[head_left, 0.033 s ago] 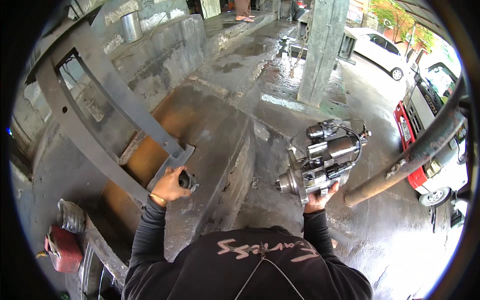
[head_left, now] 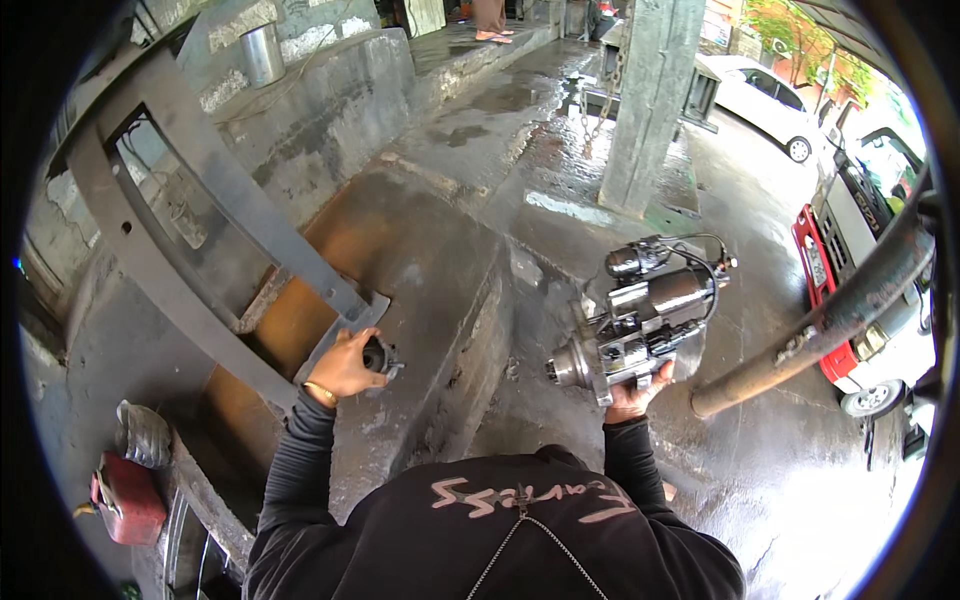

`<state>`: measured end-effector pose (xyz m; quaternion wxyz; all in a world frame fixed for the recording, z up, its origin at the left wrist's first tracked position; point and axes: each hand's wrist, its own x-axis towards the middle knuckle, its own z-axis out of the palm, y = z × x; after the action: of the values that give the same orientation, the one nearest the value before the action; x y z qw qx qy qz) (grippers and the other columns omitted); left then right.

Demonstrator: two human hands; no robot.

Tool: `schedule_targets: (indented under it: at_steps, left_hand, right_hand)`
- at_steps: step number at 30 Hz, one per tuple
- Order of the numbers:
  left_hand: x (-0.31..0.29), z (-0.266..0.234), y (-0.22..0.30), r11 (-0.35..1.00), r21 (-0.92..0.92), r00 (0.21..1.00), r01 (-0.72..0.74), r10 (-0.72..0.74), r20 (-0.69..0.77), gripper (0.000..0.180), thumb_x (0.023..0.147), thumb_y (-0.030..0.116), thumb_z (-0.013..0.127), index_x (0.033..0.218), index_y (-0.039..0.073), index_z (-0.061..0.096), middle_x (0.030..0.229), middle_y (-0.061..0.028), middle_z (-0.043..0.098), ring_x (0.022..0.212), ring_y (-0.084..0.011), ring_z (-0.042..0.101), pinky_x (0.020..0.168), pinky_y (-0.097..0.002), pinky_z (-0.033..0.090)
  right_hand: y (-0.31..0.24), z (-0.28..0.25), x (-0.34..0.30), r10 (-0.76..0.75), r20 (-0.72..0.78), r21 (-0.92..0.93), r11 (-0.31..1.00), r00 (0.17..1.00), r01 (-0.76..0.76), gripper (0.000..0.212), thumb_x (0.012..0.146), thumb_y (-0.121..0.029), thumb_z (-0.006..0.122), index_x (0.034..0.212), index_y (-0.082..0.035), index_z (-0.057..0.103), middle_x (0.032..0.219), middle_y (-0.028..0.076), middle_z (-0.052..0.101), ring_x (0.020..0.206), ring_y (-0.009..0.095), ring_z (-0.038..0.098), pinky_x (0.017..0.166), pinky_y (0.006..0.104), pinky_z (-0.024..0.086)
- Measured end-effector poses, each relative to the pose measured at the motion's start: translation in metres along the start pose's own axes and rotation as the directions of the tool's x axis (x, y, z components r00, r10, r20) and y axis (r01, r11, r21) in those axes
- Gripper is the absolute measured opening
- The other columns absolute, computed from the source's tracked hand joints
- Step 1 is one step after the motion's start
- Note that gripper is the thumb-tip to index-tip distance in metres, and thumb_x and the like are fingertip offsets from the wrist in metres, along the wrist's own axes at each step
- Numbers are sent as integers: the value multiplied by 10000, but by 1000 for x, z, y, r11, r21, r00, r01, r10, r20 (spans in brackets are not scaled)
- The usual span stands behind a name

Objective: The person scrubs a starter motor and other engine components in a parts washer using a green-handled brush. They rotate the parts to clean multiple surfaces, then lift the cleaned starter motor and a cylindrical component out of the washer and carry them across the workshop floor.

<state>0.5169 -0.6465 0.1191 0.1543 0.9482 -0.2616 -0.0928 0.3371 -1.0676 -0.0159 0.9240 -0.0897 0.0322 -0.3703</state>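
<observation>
A starter motor (head_left: 650,305) rests on my right hand (head_left: 640,392), which is closed around its underside. Its toothed pinion end points left, and a dark cable loops over its far right end. My left hand (head_left: 347,365) is curled round a small dark, hollow, ring-like metal part (head_left: 376,356), its opening partly hidden by the fingers. This part is held well to the left of the motor, apart from it, over the stained concrete ledge and beside the foot of a grey metal frame (head_left: 275,250).
The tall frame fills the left side. A red container (head_left: 131,502) sits at lower left. On the right a rusty pipe (head_left: 790,355) slants upward. Farther off stand a steel post (head_left: 650,110), a truck (head_left: 850,250), a white car (head_left: 760,100) and a person's feet (head_left: 493,37).
The starter motor in my right hand has shifted slightly left. My left hand, with the ring-like part, has moved a touch up and to the right.
</observation>
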Motion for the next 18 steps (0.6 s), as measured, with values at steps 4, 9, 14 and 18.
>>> schedule_targets:
  at_steps: [4, 9, 14, 18]
  left_hand:
    - [100, -10, 19, 999, 40, 1000, -2, 1, 20, 839, 611, 350, 813, 1343, 95, 492, 1158, -270, 509, 1050, -440, 584, 915, -445, 498]
    - [220, 13, 31, 995, 42, 996, 87, -86, -40, 873, 625, 347, 813, 1391, 113, 466, 1222, -279, 486, 1060, -468, 594, 920, -470, 511]
    - [324, 39, 29, 960, 58, 957, 274, -278, 77, 931, 616, 358, 836, 1440, 175, 444, 1318, -284, 451, 1115, -503, 575, 956, -510, 506]
    - [381, 55, 16, 935, 86, 936, 344, -349, 42, 943, 613, 367, 837, 1443, 165, 437, 1320, -300, 439, 1127, -508, 561, 953, -505, 508]
  right_hand:
    - [59, 11, 91, 143, 198, -2, 989, 970, -145, 759, 775, -519, 763, 1384, -134, 524, 1363, 68, 587, 1224, 332, 556, 1056, 585, 424]
    - [122, 20, 204, 293, 78, -167, 946, 953, -278, 739, 786, -570, 725, 1352, -134, 535, 1301, 53, 619, 1163, 299, 597, 1012, 517, 477]
    - [173, 21, 289, 537, 29, -247, 821, 843, -515, 755, 769, -564, 749, 1345, -128, 528, 1274, 74, 616, 1140, 320, 597, 1010, 524, 476]
    - [219, 16, 336, 633, -86, -142, 757, 770, -638, 686, 746, -464, 763, 1301, -120, 555, 1234, 89, 627, 1147, 338, 591, 1015, 561, 466]
